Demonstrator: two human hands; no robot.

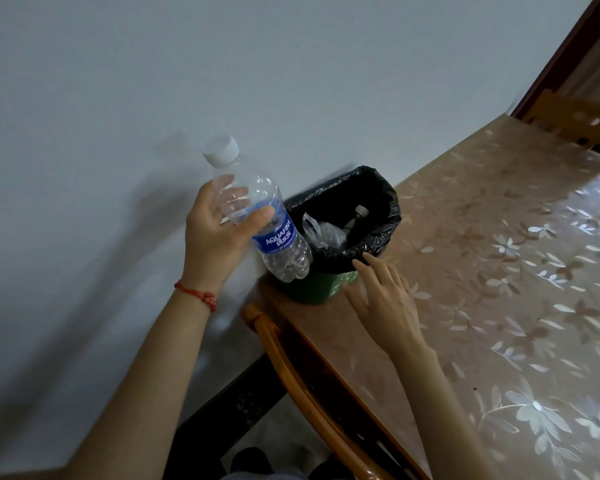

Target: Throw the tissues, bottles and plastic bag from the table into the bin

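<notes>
Just beside the bin (312, 289), the left hand (215, 237) has its fingers (260, 216) clamped around an Aquafina bottle (257, 209), likely for dropping in; the right hand (381, 292), fingers apart, steadies the liner's rim.

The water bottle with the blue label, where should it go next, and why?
Probably a short swing to the right, over the bin's opening, then let go. The left hand holds the clear plastic water bottle beside the small green bin with a black liner, not above it. The right hand rests at the rim, seemingly steadying it. A clear plastic bag and another bottle already lie inside.
</notes>
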